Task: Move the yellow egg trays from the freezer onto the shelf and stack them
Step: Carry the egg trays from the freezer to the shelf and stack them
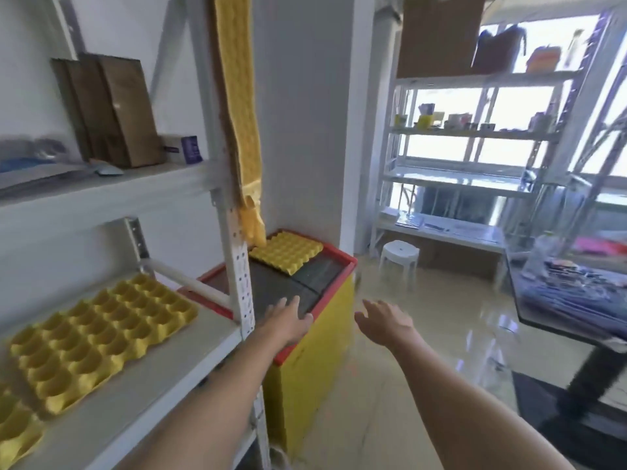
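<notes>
One yellow egg tray (285,252) lies flat on the far end of the freezer's dark glass lid. The freezer (315,361) is a yellow chest with a red rim, beside the white shelf (163,378). Another yellow egg tray (101,334) lies on that shelf at the left, and the corner of a further tray (15,432) shows at the bottom left edge. My left hand (286,318) reaches over the near end of the freezer lid, fingers spread, holding nothing. My right hand (383,320) hovers to the right of the freezer, open and empty.
A tall yellow strip (242,106) hangs along the shelf's upright post (242,283). Cardboard boxes (112,110) stand on the upper shelf. A white stool (398,262), more white racks (475,137) by the window and a dark table (573,300) stand to the right.
</notes>
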